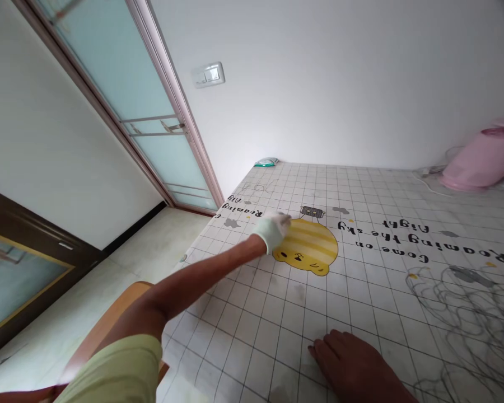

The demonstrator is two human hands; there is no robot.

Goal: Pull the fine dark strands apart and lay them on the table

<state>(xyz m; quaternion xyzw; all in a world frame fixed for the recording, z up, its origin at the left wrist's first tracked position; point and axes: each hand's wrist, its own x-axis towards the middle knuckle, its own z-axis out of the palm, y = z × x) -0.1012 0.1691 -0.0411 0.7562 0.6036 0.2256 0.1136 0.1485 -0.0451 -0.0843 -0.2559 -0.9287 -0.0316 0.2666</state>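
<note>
My left hand [276,226] wears a white glove with a pale green cuff and reaches far out over the table. It touches the tablecloth [252,302] at the left edge of a printed yellow striped bear balloon [313,243]. Its fingers point away to the right, blurred, and whether they hold anything is unclear. Bare and low in the picture, my right hand [353,361] rests on the cloth with its fingers slightly bent and nothing visible in it. The cloth is white with a dark grid and printed lettering.
A tangle of thin grey cord or wire [466,324] lies at the right. Against the wall stand a pink object [483,159] and a small green-and-white packet [267,162]. A wooden chair [109,319] is beside the table's left edge, and a glazed door [151,112] lies beyond.
</note>
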